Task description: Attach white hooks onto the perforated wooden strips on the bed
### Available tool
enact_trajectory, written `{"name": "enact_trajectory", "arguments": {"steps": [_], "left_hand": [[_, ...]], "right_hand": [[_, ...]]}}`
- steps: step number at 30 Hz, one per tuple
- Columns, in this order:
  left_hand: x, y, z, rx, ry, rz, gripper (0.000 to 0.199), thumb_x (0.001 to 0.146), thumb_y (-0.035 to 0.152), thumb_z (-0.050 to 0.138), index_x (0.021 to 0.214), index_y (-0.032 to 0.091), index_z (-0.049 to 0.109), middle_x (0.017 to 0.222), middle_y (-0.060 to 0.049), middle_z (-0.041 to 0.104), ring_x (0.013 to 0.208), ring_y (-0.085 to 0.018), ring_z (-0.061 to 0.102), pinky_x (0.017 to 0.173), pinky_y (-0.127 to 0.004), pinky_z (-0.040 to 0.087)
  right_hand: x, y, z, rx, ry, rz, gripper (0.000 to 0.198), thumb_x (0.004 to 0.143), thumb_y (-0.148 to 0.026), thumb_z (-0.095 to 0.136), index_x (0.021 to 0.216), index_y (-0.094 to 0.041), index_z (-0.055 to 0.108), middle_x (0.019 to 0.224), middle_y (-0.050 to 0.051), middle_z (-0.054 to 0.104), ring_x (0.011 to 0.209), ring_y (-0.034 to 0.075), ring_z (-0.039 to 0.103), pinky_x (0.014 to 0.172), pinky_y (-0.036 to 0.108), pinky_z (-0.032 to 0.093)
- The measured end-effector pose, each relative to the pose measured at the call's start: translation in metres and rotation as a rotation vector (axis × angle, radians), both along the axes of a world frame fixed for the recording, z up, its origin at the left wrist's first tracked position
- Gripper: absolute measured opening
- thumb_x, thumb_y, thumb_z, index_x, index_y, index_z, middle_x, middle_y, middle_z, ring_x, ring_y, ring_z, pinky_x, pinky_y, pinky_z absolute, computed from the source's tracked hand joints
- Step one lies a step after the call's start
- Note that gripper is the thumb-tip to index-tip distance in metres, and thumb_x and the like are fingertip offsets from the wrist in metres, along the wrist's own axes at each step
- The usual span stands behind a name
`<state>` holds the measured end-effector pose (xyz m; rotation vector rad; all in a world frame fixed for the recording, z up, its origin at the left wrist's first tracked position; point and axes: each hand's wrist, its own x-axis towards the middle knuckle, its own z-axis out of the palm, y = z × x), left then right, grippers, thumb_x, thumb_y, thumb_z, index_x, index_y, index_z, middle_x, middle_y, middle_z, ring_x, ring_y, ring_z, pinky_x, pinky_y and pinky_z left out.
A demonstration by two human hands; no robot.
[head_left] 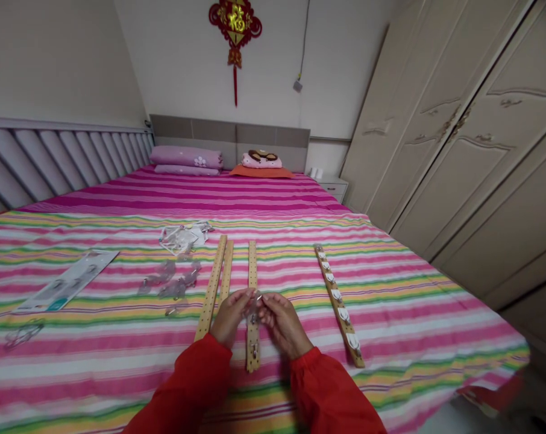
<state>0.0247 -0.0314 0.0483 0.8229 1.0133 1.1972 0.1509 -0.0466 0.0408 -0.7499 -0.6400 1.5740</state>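
The left hand (230,316) and right hand (284,320) meet above the middle strip (252,268); the fingers of both pinch a small clear wrapper (255,303). A metal hook (255,348) sits near the strip's near end. Two bare strips (212,288) lie left; a white-fitted strip (338,302) lies right on the bed (413,313).

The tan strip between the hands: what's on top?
On the strip sits a metal piece, toward the near end. Fingers and clear plastic partly cover the middle; the surface there isn't fully visible.
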Motion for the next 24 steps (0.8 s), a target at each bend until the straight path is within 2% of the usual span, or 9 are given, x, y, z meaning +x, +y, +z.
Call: {"name": "enact_trajectory", "arguments": {"steps": [2,5,8,12,19,21,24], "left_hand": [[-0.002,0.001,-0.001,0.088,0.104,0.037,0.044,0.061,0.047,0.074,0.089,0.014,0.069,0.087,-0.007,0.069,0.080,-0.016,0.062,0.073,-0.026,0.047],[-0.006,0.001,-0.002,0.196,0.229,0.067,0.046,0.057,0.041,0.078,0.091,0.014,0.067,0.089,-0.007,0.070,0.086,-0.018,0.063,0.080,-0.031,0.048],[-0.007,0.000,-0.003,0.218,0.285,0.085,0.042,0.052,0.038,0.080,0.084,0.014,0.067,0.080,-0.006,0.069,0.080,-0.019,0.064,0.077,-0.032,0.050],[-0.008,0.002,-0.004,0.221,0.278,0.074,0.036,0.053,0.040,0.079,0.075,0.014,0.067,0.075,-0.006,0.070,0.074,-0.018,0.065,0.073,-0.031,0.051],[-0.010,0.016,-0.002,0.149,0.280,0.061,0.039,0.052,0.042,0.078,0.076,0.012,0.069,0.074,-0.007,0.072,0.072,-0.018,0.065,0.068,-0.030,0.052],[-0.011,0.019,-0.001,0.191,0.313,0.046,0.037,0.056,0.042,0.076,0.077,0.013,0.070,0.075,-0.007,0.072,0.073,-0.019,0.065,0.070,-0.030,0.052],[-0.013,0.022,0.003,0.338,0.461,0.014,0.030,0.065,0.039,0.070,0.081,0.015,0.072,0.079,-0.007,0.072,0.074,-0.019,0.065,0.071,-0.030,0.051]], "right_hand": [[-0.002,0.001,0.001,0.029,-0.069,-0.080,0.026,0.062,-0.035,0.079,0.069,-0.014,0.065,0.063,0.002,0.067,0.044,0.007,0.054,0.042,0.017,0.044],[-0.003,0.003,0.001,0.092,-0.223,-0.152,0.028,0.064,-0.040,0.077,0.067,-0.014,0.064,0.053,0.000,0.063,0.041,0.008,0.053,0.041,0.018,0.043],[-0.004,0.006,0.001,0.121,-0.328,-0.167,0.030,0.065,-0.043,0.075,0.065,-0.015,0.063,0.047,-0.002,0.060,0.039,0.010,0.052,0.041,0.020,0.043],[-0.005,0.009,0.002,0.124,-0.368,-0.168,0.030,0.064,-0.044,0.074,0.065,-0.016,0.062,0.050,-0.001,0.061,0.040,0.010,0.052,0.041,0.021,0.042],[0.000,0.018,0.007,0.134,-0.373,-0.093,0.032,0.063,-0.046,0.074,0.066,-0.016,0.062,0.056,-0.001,0.061,0.040,0.008,0.049,0.038,0.020,0.038],[0.002,0.019,0.007,0.135,-0.378,-0.095,0.033,0.064,-0.046,0.072,0.063,-0.016,0.061,0.053,-0.002,0.060,0.040,0.008,0.049,0.038,0.020,0.038],[0.005,0.019,0.008,0.140,-0.404,-0.194,0.029,0.068,-0.043,0.071,0.063,-0.017,0.061,0.047,-0.005,0.054,0.039,0.008,0.045,0.039,0.021,0.036]]}}
